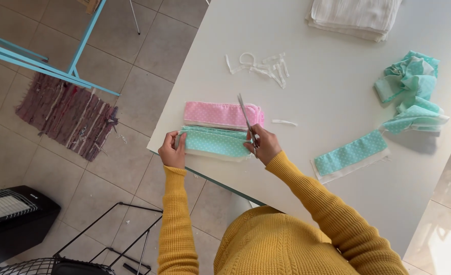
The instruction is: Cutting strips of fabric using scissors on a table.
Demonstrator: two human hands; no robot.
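Head view: two hands, one pair of scissors, dotted fabric strips on a white table (337,76).

Left hand (172,150) clamped on left end of one mint dotted strip (214,143) at near table edge; right hand (264,145) closed around one pair of scissors (247,121), blades pointing far. One pink dotted strip (221,114) just beyond. One mint strip (350,155) and one crumpled mint heap (414,86) right. White trimmings (261,64) far; one folded white stack (355,16) far right. One rug (67,114) on floor, left.
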